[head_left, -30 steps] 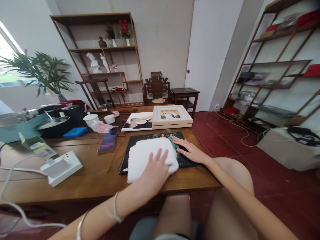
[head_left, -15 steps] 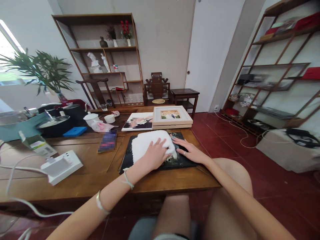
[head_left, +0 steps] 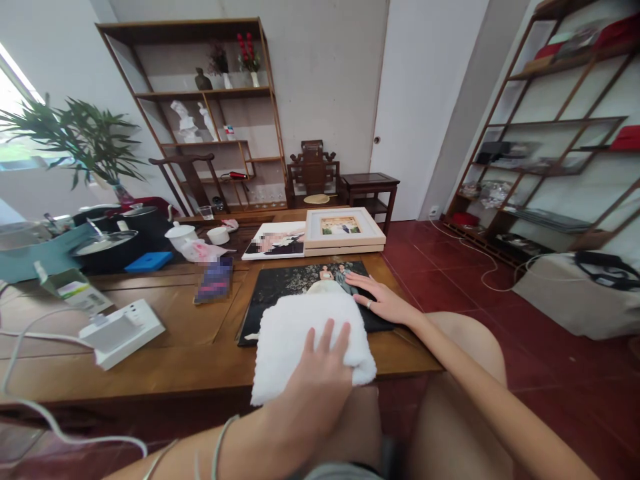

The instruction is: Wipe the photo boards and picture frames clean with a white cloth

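A folded white towel (head_left: 295, 320) lies over the lower part of a dark photo panel (head_left: 270, 287) and reaches past the table's front edge. My left hand (head_left: 323, 373) holds the towel, its fingers spread across the top and its thumb out of sight. The panel shows a couple in wedding clothes, partly covered by the towel. On the panel's right side rests my right hand (head_left: 385, 301), fingers stretched out and holding nothing.
Behind the panel lie a framed photo (head_left: 313, 241) and a white-edged photo print (head_left: 255, 250). To the left are a blurred phone-like item (head_left: 215, 280), a white power strip (head_left: 133, 333) with a cable, a blue box (head_left: 149, 262) and a black pot (head_left: 107, 250).
My left hand has drawn the towel down toward me, off the panel's upper part and over the table edge. The pictured couple now shows. My right hand has stayed nearly in place.
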`<state>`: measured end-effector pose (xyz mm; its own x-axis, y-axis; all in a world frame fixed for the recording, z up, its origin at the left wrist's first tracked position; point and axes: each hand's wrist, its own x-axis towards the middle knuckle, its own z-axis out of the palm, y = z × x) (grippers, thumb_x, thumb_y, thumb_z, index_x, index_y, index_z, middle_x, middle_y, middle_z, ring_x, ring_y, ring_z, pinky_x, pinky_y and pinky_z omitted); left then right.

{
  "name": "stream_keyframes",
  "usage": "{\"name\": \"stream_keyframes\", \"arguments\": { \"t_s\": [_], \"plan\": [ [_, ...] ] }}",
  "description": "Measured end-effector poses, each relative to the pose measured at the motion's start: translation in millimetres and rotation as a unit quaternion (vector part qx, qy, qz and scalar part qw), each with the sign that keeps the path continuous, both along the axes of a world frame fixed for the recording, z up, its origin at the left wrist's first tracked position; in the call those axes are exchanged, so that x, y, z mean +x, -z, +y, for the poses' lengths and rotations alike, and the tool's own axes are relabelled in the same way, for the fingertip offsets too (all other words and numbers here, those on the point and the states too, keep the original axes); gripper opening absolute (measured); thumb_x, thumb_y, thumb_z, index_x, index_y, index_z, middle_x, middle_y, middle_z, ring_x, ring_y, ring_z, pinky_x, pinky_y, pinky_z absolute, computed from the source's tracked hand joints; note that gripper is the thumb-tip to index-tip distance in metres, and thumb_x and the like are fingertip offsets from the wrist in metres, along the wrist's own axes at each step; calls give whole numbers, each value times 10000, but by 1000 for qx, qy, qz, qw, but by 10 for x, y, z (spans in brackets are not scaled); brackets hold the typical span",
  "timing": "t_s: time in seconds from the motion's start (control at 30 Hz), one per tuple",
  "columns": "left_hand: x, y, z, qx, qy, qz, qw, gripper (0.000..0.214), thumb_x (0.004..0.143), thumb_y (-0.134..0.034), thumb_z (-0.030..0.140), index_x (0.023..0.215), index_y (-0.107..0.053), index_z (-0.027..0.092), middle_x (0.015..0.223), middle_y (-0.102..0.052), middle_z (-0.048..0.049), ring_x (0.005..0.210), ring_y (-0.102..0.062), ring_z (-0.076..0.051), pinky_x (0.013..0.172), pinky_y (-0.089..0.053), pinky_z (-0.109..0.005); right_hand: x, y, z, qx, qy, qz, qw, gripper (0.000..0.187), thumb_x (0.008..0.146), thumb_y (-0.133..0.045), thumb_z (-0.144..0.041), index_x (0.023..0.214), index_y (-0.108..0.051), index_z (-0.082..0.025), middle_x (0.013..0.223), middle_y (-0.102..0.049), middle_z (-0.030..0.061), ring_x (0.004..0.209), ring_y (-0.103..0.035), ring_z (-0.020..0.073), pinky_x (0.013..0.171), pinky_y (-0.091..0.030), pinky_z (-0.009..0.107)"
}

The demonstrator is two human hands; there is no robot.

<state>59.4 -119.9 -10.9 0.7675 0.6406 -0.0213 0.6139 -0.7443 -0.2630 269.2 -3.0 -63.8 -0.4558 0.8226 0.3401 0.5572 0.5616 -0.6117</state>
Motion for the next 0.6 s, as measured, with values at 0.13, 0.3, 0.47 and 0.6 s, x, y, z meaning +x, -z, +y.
{"name": "stream_keyframes", "arguments": {
  "t_s": [0.13,0.3,0.47,0.6],
  "plan": [
    [-41,-111,212,-19,0,-33,999,277,916,-464,321,1080,-650,198,1405,-427,-127,1274,-401,-344,934,-427,-499,1,-4,-7,2,-6,3,1000,436,896,-460,-434,1311,-481,-303,1423,-428,59,1348,-321,242,1099,-158,561],
    [-72,-154,979,-35,-40,-55,997,361,952,-360,379,1096,-617,169,1445,-366,-127,1314,-341,-303,991,-358,-481,12,-1,-2,4,-8,-4,1000,437,899,-459,-424,1317,-474,-295,1439,-404,61,1351,-315,232,1108,-147,547],
    [-92,-142,1428,-21,-49,-64,997,390,961,-335,383,1090,-621,151,1375,-459,-133,1320,-326,-290,1014,-330,-477,6,-8,-5,6,-6,-9,1000,436,899,-462,-416,1311,-483,-275,1434,-412,63,1349,-320,221,1115,-153,531],
    [-46,-169,1080,-19,-42,-47,998,314,950,-387,316,1066,-643,176,1306,-524,-137,1263,-410,-292,942,-413,-451,0,0,-2,3,-6,-5,1000,430,900,-462,-413,1308,-486,-279,1432,-415,64,1347,-324,226,1111,-154,541]
  ]
}}
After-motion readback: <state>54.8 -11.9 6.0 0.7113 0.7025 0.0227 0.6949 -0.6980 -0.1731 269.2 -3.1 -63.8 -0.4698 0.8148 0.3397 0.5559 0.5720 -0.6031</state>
